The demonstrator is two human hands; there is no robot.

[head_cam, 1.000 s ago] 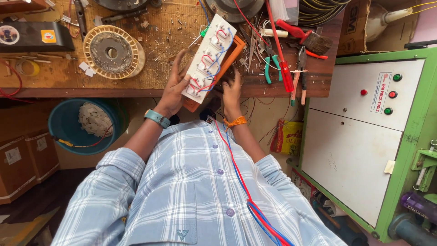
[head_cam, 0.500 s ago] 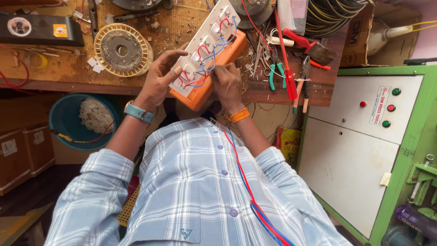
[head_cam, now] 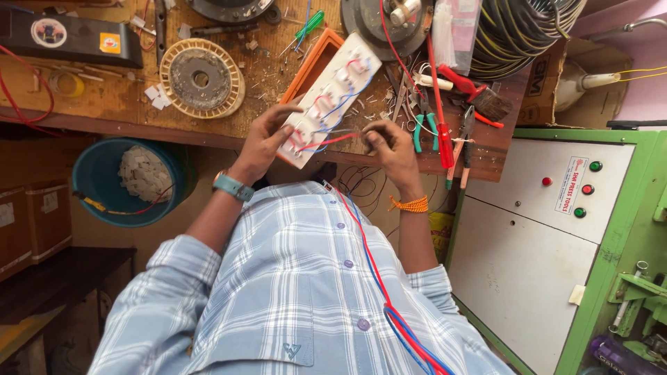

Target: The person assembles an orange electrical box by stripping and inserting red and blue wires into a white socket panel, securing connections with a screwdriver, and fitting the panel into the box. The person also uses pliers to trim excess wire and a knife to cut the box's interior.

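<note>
White switch panel (head_cam: 332, 97) in orange box, left hand (head_cam: 267, 135) fingers gripping it, right hand (head_cam: 390, 146) fingers pinching red wire (head_cam: 326, 142)

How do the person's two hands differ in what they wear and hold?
The left hand has a teal watch at its wrist and grips the white switch board. The right hand has an orange thread band and pinches a red wire. Both are bare, at the workbench edge.
</note>
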